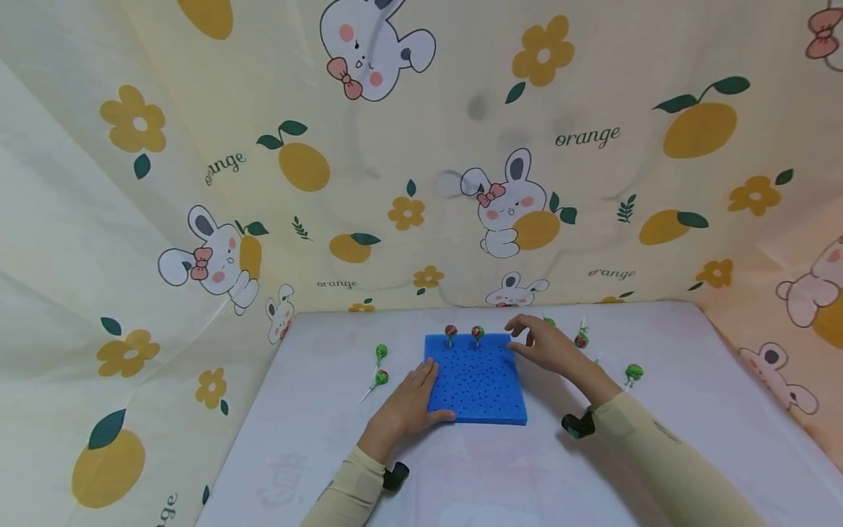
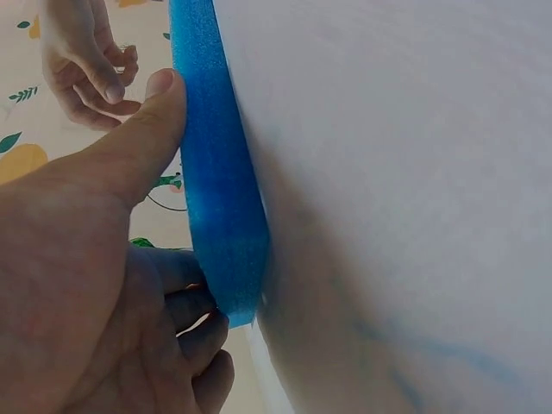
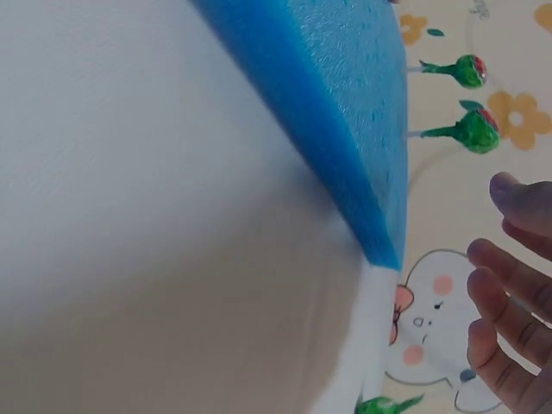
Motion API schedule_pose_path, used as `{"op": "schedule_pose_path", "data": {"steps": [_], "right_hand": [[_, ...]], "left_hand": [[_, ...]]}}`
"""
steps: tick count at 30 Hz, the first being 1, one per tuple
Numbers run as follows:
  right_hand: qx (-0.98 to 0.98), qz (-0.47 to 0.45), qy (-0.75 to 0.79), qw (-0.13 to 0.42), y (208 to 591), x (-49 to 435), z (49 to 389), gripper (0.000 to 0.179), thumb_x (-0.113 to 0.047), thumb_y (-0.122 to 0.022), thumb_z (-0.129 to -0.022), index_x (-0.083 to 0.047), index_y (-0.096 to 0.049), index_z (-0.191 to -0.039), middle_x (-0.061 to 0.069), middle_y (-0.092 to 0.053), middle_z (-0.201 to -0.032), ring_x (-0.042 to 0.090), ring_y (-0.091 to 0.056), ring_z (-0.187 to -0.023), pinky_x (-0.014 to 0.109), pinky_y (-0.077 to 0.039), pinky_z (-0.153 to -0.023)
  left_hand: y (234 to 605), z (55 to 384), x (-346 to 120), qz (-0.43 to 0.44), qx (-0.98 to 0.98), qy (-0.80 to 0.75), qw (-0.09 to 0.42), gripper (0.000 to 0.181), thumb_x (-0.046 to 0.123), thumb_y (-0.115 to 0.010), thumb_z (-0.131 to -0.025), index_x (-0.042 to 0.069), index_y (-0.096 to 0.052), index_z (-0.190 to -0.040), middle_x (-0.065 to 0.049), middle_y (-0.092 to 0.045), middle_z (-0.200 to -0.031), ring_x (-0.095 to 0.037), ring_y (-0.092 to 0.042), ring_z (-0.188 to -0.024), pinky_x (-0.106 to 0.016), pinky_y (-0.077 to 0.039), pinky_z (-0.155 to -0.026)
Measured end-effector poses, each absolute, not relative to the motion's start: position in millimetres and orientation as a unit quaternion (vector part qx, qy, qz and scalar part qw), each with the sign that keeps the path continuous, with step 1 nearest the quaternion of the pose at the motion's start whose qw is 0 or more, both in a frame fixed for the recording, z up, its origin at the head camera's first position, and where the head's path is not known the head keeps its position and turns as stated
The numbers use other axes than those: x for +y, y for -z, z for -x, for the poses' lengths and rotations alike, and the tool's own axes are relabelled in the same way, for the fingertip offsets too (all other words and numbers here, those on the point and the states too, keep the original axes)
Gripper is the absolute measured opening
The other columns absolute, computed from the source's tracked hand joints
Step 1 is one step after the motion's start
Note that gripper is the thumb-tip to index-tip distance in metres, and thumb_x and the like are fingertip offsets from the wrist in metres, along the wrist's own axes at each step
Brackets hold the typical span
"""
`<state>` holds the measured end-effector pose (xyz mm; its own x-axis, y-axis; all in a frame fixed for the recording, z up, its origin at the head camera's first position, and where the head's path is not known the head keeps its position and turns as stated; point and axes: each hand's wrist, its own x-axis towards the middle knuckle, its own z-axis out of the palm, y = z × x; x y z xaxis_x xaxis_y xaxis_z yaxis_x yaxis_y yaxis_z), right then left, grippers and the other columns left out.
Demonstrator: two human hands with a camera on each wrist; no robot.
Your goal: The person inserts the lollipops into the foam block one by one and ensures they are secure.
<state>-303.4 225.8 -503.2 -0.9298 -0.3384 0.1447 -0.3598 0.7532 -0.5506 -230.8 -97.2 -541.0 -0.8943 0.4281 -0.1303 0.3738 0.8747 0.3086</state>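
Observation:
A blue foam board (image 1: 477, 384) full of small holes lies on the table. Two lollipops (image 1: 477, 333) in green and red wrappers stand upright along its far edge, sticks down in the foam. My left hand (image 1: 410, 401) rests against the board's near left corner, thumb along the front edge, fingers extended at the left side; the left wrist view shows the thumb (image 2: 159, 112) touching the board. Beyond the board's far right corner hovers my right hand (image 1: 543, 345), fingers loosely bent, with nothing visible between them. The right wrist view also shows these relaxed fingers (image 3: 509, 302) apart from the board.
Two loose lollipops (image 1: 381, 377) lie left of the board. Several more, such as a green one (image 1: 634, 372) and a red-and-green one (image 1: 582, 340), lie to the right, some partly behind the right hand. A printed curtain (image 1: 395, 256) hangs behind the white table (image 1: 316, 454).

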Motion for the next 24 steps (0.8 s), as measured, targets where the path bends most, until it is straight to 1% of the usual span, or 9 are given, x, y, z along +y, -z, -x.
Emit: {"op": "schedule_pose_path", "data": {"steps": [6,14,20,24], "right_hand": [[-0.937,-0.181,-0.298,0.026,501.3,237.5,291.6,0.034,-0.015,-0.079,-0.099,-0.002,-0.069,-0.129,0.016,-0.075,-0.117,0.023,-0.064,-0.09,0.034,-0.056,-0.075],[-0.943,-0.16,-0.29,0.032,497.9,251.6,279.7,0.032,-0.016,-0.078,-0.1,-0.004,-0.07,-0.128,0.017,-0.075,-0.117,0.023,-0.063,-0.09,0.034,-0.052,-0.071],[-0.945,-0.149,-0.29,0.023,494.7,261.7,273.5,0.031,-0.018,-0.078,-0.1,-0.004,-0.071,-0.128,0.016,-0.075,-0.118,0.023,-0.063,-0.092,0.034,-0.053,-0.074],[-0.946,-0.146,-0.289,0.022,494.2,268.8,269.2,0.03,-0.017,-0.078,-0.1,-0.005,-0.072,-0.126,0.014,-0.075,-0.115,0.022,-0.062,-0.09,0.034,-0.053,-0.072]], "left_hand": [[542.1,230.9,-97.4,-0.214,0.963,-0.135,0.095,0.105,0.066,-0.068,-0.097,0.006,-0.024,-0.171,-0.011,-0.02,-0.179,-0.029,-0.021,-0.165,-0.044,-0.023,-0.133],[542.2,231.0,-97.8,-0.219,0.964,-0.124,0.089,0.105,0.066,-0.069,-0.097,0.004,-0.025,-0.17,-0.012,-0.021,-0.179,-0.029,-0.021,-0.165,-0.043,-0.022,-0.134],[542.8,230.3,-98.0,-0.218,0.963,-0.127,0.09,0.105,0.066,-0.069,-0.097,0.005,-0.024,-0.171,-0.012,-0.021,-0.179,-0.028,-0.021,-0.165,-0.043,-0.022,-0.134],[541.8,229.7,-98.0,-0.218,0.963,-0.131,0.09,0.105,0.065,-0.069,-0.097,0.005,-0.025,-0.171,-0.012,-0.021,-0.179,-0.028,-0.02,-0.165,-0.043,-0.022,-0.134]]}}
